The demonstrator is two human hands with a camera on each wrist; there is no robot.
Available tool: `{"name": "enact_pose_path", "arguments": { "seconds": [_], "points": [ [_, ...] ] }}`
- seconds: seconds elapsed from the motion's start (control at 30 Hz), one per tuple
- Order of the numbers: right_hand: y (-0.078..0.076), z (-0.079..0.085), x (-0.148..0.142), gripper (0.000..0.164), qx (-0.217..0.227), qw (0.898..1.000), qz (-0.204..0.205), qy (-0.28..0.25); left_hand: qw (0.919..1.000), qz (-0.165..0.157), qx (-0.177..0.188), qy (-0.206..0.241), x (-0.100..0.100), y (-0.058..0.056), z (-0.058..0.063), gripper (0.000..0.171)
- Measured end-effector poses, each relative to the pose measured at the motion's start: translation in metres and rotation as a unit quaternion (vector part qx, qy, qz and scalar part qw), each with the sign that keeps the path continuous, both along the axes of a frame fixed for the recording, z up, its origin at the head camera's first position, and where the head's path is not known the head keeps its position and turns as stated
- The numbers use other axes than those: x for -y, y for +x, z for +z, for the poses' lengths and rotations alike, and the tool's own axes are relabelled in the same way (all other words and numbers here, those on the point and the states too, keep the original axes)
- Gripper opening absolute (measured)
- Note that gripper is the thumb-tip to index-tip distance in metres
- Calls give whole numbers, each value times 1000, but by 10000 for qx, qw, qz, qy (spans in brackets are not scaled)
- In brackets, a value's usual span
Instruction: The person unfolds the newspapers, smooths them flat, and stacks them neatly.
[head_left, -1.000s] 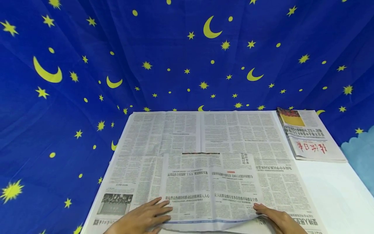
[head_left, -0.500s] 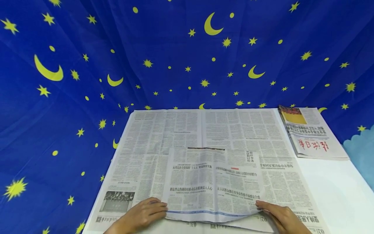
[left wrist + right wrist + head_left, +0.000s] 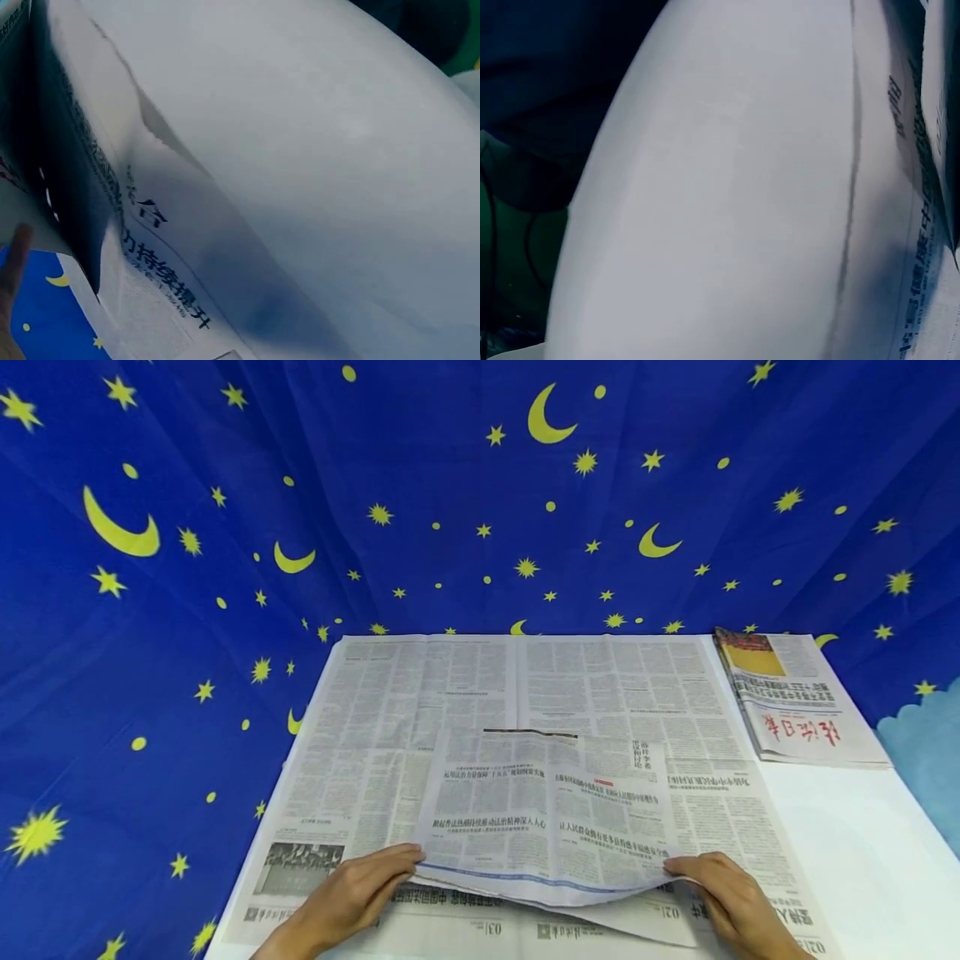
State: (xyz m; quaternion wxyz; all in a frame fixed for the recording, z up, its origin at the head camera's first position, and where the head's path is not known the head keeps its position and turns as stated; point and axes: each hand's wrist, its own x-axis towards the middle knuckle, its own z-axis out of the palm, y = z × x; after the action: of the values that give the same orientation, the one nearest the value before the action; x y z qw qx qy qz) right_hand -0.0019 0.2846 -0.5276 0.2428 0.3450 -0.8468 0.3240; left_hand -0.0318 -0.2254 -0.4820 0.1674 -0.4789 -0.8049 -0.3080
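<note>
My left hand (image 3: 352, 893) and my right hand (image 3: 731, 902) each pinch a near corner of the folded newspaper sheet (image 3: 543, 814), fingers on top and lightly curled, thumbs hidden under the paper, so I cannot tell how deep the hold goes. The near edge is lifted off the open newspaper (image 3: 420, 710) spread flat on the table (image 3: 862, 852), and it sags in the middle between my 2 hands. I judge the paper is thin enough to tear at the corners if I pull my hands apart or lift 1 side faster than the other, and that the sag could crease crookedly if I push it forward unevenly. The sheet could also drag the open newspaper beneath it and skew it across the table. Further off to the right, a stack of folded newspapers (image 3: 798, 710) sits near the open one's far right corner, close enough, I think, to be nudged. Behind everything hangs a blue cloth with moons and stars (image 3: 480, 485).
</note>
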Motion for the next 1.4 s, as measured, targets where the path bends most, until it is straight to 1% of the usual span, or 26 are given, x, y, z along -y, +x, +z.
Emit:
{"name": "enact_pose_path", "arguments": {
  "seconds": [0.07, 0.17, 0.23, 0.3, 0.43, 0.5, 0.6, 0.7, 0.77, 0.9, 0.97, 1.03, 1.1, 1.17, 1.2, 1.27, 1.3, 1.37, 1.4],
  "points": [
    [-2, 1, 0, 41, -3, 9999, -32, -99, 9990, -121, 248, 354, -1, -2, 0, 21],
    [-3, 4, -1, 42, 38, 9998, -35, -194, 9965, -295, 312, 711, -2, -4, 0, 25],
    [-3, 5, -1, 42, 101, 9997, -40, -199, 9953, -342, 231, 873, -4, -5, 0, 28],
    [-3, 6, -2, 41, 133, 9997, 29, -194, 9942, -317, 56, 1025, -7, -6, 1, 31],
    [-2, 4, -1, 39, 38, 9996, 260, -103, 9888, -255, -229, 1452, -16, -10, 3, 22],
    [-1, 2, 1, 37, -18, 9992, 389, -12, 9859, -226, -295, 1631, -21, -11, 3, 22],
    [2, -2, 4, 33, -76, 9980, 591, 186, 9846, -168, -304, 1711, -25, -9, 0, 25],
    [3, -8, 8, 31, -253, 9960, 795, 332, 9857, -118, -229, 1663, -25, -7, -4, 27],
    [4, -11, 13, 33, -424, 9944, 826, 505, 9866, -95, -214, 1612, -24, -6, -7, 27],
    [2, -12, 24, 37, -638, 9906, 872, 839, 9880, -73, -277, 1517, -21, -8, -11, 26],
    [0, -12, 31, 36, -726, 9883, 990, 911, 9889, -93, -243, 1466, -19, -8, -12, 25],
    [-2, -12, 39, 35, -800, 9860, 1086, 984, 9898, -102, -161, 1409, -19, -8, -12, 23],
    [-4, -11, 47, 34, -883, 9838, 1152, 1056, 9908, -96, -27, 1351, -19, -8, -12, 16],
    [-4, -10, 56, 33, -872, 9828, 1167, 1133, 9922, -81, -57, 1245, -19, -8, -11, 7],
    [-4, -10, 59, 33, -845, 9828, 1149, 1174, 9936, -92, -61, 1122, -19, -9, -10, 6],
    [-4, -10, 65, 32, -758, 9827, 1132, 1252, 9972, -151, -48, 735, -17, -10, -5, 12],
    [-3, -10, 66, 31, -686, 9829, 1114, 1298, 9983, -235, -7, 526, -15, -11, -2, 16],
    [-3, -10, 68, 30, -667, 9825, 1063, 1375, 9988, -395, 275, 56, -11, -13, 5, 23],
    [-3, -11, 69, 30, -670, 9822, 1029, 1419, 9970, -496, 583, -143, -8, -14, 9, 26]
  ]
}}
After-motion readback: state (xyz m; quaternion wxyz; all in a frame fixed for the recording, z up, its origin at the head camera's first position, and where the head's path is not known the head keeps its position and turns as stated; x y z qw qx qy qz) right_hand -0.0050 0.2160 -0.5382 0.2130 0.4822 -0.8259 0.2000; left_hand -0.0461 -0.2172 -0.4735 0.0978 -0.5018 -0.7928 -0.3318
